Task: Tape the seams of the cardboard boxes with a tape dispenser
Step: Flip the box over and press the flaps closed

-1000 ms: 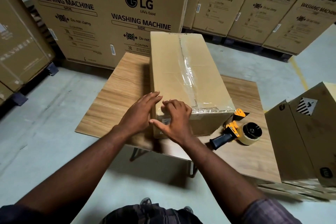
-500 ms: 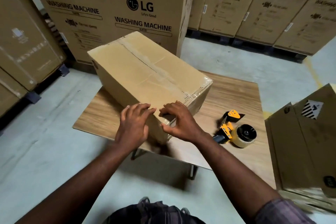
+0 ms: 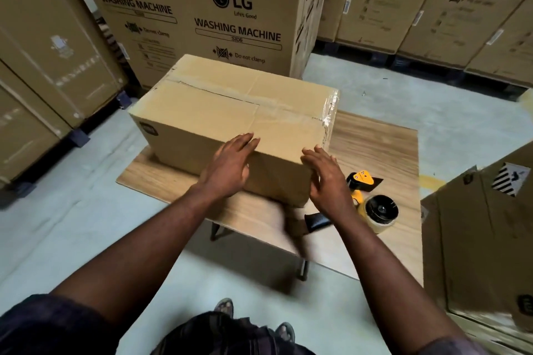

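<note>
A brown cardboard box [image 3: 230, 112] lies crosswise on the small wooden table [image 3: 375, 147], its top seam covered with clear tape that wrinkles over the right end. My left hand [image 3: 230, 166] rests with straight fingers on the box's near top edge. My right hand [image 3: 326, 179] lies flat against the box's near right corner, fingers straight. A yellow and black tape dispenser [image 3: 366, 204] with its roll of tape lies on the table just right of my right hand, untouched.
Large LG washing machine cartons [image 3: 230, 8] stand close behind the table and along the back wall. More cartons [image 3: 43, 66] line the left side. A cardboard box [image 3: 484, 239] stands on the floor at the right, next to the table.
The box has been turned on the table from lengthwise to crosswise. Both hands went round with it, and their fingers have straightened.
</note>
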`<state>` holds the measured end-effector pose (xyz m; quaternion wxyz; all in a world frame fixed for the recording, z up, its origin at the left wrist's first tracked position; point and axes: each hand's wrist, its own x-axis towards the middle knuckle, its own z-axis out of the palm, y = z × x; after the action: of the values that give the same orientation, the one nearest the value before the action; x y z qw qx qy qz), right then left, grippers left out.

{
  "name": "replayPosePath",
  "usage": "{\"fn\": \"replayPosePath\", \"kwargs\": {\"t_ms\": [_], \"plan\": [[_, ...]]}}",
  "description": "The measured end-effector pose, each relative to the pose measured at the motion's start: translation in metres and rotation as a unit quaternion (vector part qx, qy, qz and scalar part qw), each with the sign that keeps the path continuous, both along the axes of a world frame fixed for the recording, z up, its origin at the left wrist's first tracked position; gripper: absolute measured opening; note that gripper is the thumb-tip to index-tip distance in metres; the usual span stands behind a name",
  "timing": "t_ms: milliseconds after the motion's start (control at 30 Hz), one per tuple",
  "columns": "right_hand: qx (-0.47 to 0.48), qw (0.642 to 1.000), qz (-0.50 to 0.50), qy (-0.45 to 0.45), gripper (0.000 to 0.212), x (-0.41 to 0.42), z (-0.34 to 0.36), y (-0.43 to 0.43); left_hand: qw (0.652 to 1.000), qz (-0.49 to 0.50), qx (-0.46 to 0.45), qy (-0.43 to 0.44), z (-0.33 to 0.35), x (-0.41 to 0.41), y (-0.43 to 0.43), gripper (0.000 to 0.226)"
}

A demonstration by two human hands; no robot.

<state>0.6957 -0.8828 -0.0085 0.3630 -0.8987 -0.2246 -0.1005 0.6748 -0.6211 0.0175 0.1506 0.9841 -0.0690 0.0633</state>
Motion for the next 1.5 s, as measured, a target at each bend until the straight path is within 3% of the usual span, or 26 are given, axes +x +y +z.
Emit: {"fn": "replayPosePath", "kwargs": {"t_ms": [100,233,300,367,500,633,733,933,1067,1200,1300,1433,1500], "plan": [[-0.010,0.992,-0.106,0.069,0.073,0.024,0.020,0.000,0.999,0.045,0.003,0.021,0.007,0.010,0.017,0.074],[-0.170,0.969,-0.164,0.068,0.059,0.016,0.030,0.044,0.993,0.112,0.022,0.042,0.013,0.026,0.068,0.076],[-0.233,0.954,-0.166,0.089,0.082,0.008,0.019,0.065,0.986,0.158,0.028,0.052,0.016,0.031,0.101,0.077],[-0.254,0.947,-0.179,0.080,0.093,0.009,0.006,0.072,0.979,0.189,0.055,0.060,0.015,0.030,0.133,0.082],[-0.244,0.948,-0.191,0.071,0.094,0.038,0.003,0.070,0.974,0.182,0.121,0.057,0.009,0.027,0.146,0.086],[-0.286,0.914,-0.231,0.174,0.091,0.113,0.032,0.064,0.973,0.188,0.123,0.055,0.010,0.034,0.095,0.081],[-0.280,0.893,-0.250,0.247,0.089,0.134,0.061,0.096,0.982,0.159,0.089,0.041,0.011,0.040,0.093,0.076],[-0.260,0.933,-0.158,0.194,0.101,0.070,0.034,0.206,0.988,0.141,-0.001,0.061,0.003,0.055,0.169,0.089],[-0.194,0.946,-0.159,0.203,0.083,0.086,0.034,0.210,0.988,0.137,-0.052,0.048,0.009,0.046,0.153,0.085],[-0.164,0.925,-0.245,0.239,0.098,0.130,0.050,0.186,0.993,0.062,-0.085,0.055,0.016,0.026,0.097,0.078],[-0.207,0.911,-0.254,0.252,0.096,0.134,0.058,0.199,0.991,0.000,-0.134,0.024,0.015,0.024,0.085,0.071],[-0.237,0.934,-0.188,0.189,0.082,0.083,0.045,0.251,0.973,-0.029,-0.227,0.031,0.010,0.050,0.132,0.063],[-0.244,0.938,-0.174,0.172,0.079,0.060,0.039,0.266,0.978,-0.017,-0.208,0.023,0.009,0.065,0.158,0.061]]}}
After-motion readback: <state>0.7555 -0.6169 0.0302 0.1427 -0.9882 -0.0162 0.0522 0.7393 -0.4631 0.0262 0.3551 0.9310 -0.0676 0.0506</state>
